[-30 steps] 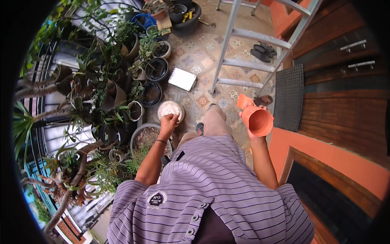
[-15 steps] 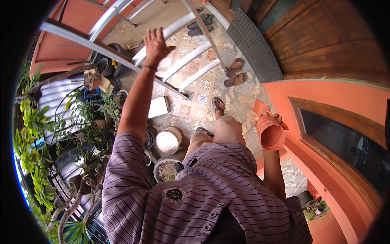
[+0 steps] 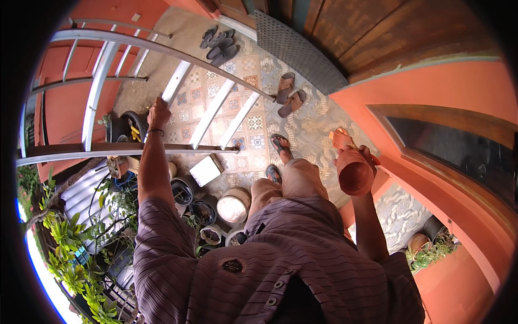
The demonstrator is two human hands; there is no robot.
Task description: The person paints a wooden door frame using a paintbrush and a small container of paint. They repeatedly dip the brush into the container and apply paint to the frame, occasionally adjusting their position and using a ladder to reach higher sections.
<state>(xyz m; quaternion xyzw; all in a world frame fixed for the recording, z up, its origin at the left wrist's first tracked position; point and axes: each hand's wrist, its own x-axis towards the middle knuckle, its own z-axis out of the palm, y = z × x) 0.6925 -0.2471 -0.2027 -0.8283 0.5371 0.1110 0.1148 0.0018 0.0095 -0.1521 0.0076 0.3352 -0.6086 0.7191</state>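
At the ladder (image 3: 213, 114), left hand (image 3: 158, 114) clamps a rung (image 3: 177, 83), right hand (image 3: 369, 155) an orange cup (image 3: 354, 174), which I would hold mouth-up.

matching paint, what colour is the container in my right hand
The container is reddish orange; head view.

No words or numbers can be read clearly. The one printed mark that stands out is a badge (image 3: 233, 265) on the chest of the striped shirt (image 3: 329, 243), to the left of the buttons (image 3: 278, 284): a small, dark, roundish emblem with a paler, uneven ring about it and faint light marks inside. Those marks are too small and blurred to make out.
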